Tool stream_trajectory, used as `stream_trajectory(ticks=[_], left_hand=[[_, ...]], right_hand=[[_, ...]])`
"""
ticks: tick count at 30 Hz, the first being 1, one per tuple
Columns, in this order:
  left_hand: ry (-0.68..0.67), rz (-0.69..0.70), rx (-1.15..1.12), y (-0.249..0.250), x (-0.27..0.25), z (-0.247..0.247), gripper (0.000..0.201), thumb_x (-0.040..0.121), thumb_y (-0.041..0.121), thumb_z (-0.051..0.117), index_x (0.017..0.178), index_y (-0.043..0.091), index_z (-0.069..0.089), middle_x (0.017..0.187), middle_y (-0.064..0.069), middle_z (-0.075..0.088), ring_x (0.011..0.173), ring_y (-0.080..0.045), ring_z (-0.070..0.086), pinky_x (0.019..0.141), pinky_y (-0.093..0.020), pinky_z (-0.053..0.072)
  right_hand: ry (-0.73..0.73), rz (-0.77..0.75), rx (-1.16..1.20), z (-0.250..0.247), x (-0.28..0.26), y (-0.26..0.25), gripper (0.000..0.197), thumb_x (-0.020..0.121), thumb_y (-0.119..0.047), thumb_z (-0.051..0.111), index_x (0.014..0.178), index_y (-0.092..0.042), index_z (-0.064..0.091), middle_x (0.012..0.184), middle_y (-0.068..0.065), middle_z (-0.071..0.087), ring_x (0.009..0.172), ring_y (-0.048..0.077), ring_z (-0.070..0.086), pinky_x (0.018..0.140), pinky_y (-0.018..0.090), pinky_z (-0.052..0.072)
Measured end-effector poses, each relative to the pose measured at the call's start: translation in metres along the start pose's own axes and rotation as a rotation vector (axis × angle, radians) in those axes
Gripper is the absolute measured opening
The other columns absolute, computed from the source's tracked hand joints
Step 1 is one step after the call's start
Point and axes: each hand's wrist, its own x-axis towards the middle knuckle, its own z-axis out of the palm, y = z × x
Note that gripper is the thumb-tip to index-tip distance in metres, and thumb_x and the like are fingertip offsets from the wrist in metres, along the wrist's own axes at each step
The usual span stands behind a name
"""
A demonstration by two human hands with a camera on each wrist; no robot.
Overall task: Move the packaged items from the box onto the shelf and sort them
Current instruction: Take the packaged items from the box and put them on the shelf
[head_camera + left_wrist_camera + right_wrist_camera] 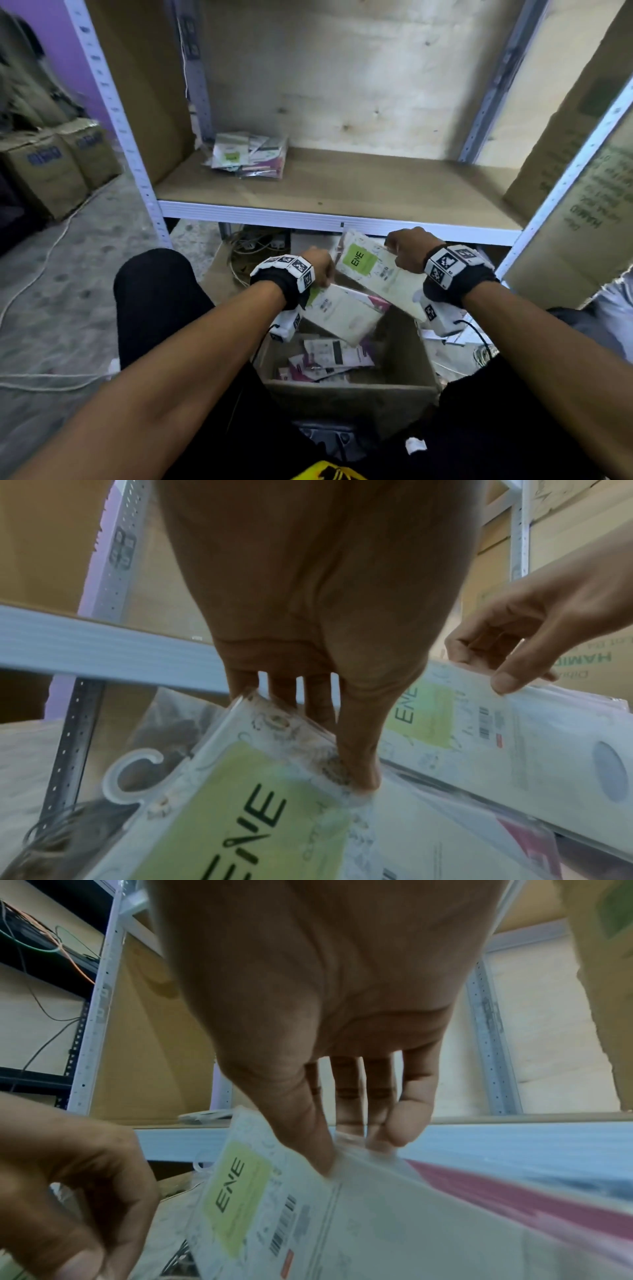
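Two flat white packets (373, 274), green "ENE" labels, clear sleeves.

A box (352, 394) sits on the floor before the shelf (339, 219), packets (322, 359) lying inside it. Above the box, the left hand (320, 270) holds one packet (342, 315), the right hand (409, 248) another (373, 274) just beside it. A pile (248, 156) lies at the shelf's back left. Cartons (58, 164) stand on the floor, far left.

Our left hand (308, 615) pinched a green-labelled packet (240, 818) by its top edge. To the right, our right hand (534, 637) gripped a second packet (514, 737) just beside it, below the shelf rail (103, 647).
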Motion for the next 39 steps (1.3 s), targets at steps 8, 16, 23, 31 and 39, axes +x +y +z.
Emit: stream_trajectory(ticks=[8,16,23,31,39], left_hand=[[0.095,-0.008,0.064,0.0,-0.019,-0.059,0.029,0.086,0.017,0.072,0.115,0.014,0.073,0.118,-0.009,0.071,0.111,-0.028,0.064,0.091,-0.032,0.051],[0.193,-0.014,-0.009,-0.009,-0.012,-0.109,0.023,0.091,0.019,0.069,0.111,0.011,0.075,0.112,-0.01,0.073,0.107,-0.027,0.066,0.093,-0.033,0.052],[0.306,-0.073,-0.134,-0.035,0.004,-0.14,0.022,0.089,0.025,0.071,0.106,0.011,0.075,0.11,-0.007,0.073,0.096,-0.02,0.065,0.08,-0.023,0.045],[0.404,-0.22,-0.504,-0.063,0.032,-0.153,0.023,0.092,0.025,0.068,0.11,0.013,0.075,0.134,-0.007,0.063,0.13,-0.021,0.054,0.104,-0.026,0.041],[0.478,-0.464,-0.644,-0.069,0.055,-0.148,0.034,0.099,0.015,0.051,0.129,0.0,0.059,0.133,-0.019,0.06,0.124,-0.033,0.057,0.102,-0.038,0.045]], right_hand=[[0.097,0.01,0.032,-0.045,-0.017,0.012,0.018,0.082,-0.015,0.061,0.097,-0.024,0.063,0.113,0.007,0.064,0.098,0.031,0.061,0.081,0.036,0.054],[0.231,0.096,0.263,-0.064,-0.013,0.022,0.014,0.081,-0.012,0.061,0.094,-0.018,0.062,0.11,0.01,0.068,0.1,0.033,0.061,0.084,0.032,0.051],[0.392,0.208,0.638,-0.054,-0.006,0.049,0.013,0.083,-0.009,0.063,0.095,-0.013,0.059,0.09,0.007,0.063,0.083,0.027,0.056,0.073,0.029,0.041],[0.325,0.295,1.333,-0.05,0.022,0.05,0.014,0.089,0.003,0.059,0.085,-0.01,0.053,0.086,0.018,0.058,0.073,0.025,0.053,0.065,0.038,0.047],[0.275,0.232,1.595,-0.063,0.056,0.024,0.024,0.094,0.005,0.053,0.078,-0.012,0.048,0.077,0.013,0.056,0.056,0.02,0.046,0.052,0.028,0.038]])
